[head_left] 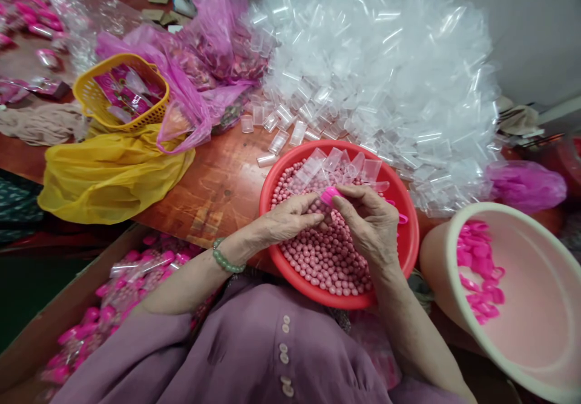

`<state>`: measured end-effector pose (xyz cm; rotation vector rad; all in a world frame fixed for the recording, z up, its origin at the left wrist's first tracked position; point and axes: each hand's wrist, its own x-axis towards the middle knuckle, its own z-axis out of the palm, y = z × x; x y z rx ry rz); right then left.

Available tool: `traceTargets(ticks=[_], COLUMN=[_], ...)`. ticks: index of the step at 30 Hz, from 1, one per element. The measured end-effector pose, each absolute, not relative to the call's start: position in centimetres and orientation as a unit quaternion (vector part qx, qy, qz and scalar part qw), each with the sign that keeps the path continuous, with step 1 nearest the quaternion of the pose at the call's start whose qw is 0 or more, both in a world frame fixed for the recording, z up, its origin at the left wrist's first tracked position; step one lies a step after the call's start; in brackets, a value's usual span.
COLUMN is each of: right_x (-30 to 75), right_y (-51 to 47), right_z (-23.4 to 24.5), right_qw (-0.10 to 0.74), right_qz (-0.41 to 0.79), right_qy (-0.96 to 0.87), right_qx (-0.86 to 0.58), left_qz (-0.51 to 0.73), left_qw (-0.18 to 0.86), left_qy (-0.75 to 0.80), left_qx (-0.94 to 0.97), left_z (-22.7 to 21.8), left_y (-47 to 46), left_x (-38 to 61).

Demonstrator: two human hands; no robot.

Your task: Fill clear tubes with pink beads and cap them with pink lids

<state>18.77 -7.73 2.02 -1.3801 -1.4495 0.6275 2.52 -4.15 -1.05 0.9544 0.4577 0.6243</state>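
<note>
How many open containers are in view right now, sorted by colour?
Red round plastic basin of pink beads, under the left hand and right hand: 1
Yellow woven plastic basket of pink packets: 1
Cream plastic bucket holding pink caps: 1
Brown cardboard box of filled tubes: 1
Total: 4

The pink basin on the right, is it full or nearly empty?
Nearly empty. The pink basin holds only a small cluster of pink caps against its near wall; most of its inside is bare.

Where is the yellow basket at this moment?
In the head view, the yellow basket stands at upper left on the wooden table, above the yellow bag, beside pink bags.
</note>
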Motion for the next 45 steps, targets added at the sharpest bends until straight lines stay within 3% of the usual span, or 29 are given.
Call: traceTargets(ticks=[5, 12, 20, 28, 37, 45], right_x=[18.7, 17.9, 17.9, 18.3, 17.8, 17.5], right_y=[-7.6, -7.9, -7.7, -7.8, -7.6, -8.0], right_z=[1.9, 1.8, 1.4, 0.7, 1.1, 1.3], right_qw=[0.503, 0.517, 0.464, 0.308, 0.319, 0.3], right_qz=[0.293, 0.207, 0.141, -0.025, -0.14, -0.154], right_qy=[-0.586, -0.601, -0.671, -0.826, -0.824, -0.837], right_qx=[-0.564, -0.573, -0.561, -0.471, -0.447, -0.431], left_qz=[0.288, 0.285, 0.3, 0.279, 0.289, 0.266], left_qw=[0.785, 0.784, 0.814, 0.892, 0.903, 0.903], left_qy=[0.204, 0.207, 0.207, 0.2, 0.158, 0.176], left_qx=[0.508, 0.511, 0.452, 0.295, 0.275, 0.289], left_z=[-0.7, -0.3, -0.6, -0.6, -0.3, 0.0], left_y=[-4.1, -4.1, -3.9, -3.8, -4.3, -4.0], left_x=[2.5, 2.3, 2.4, 2.2, 2.4, 2.1])
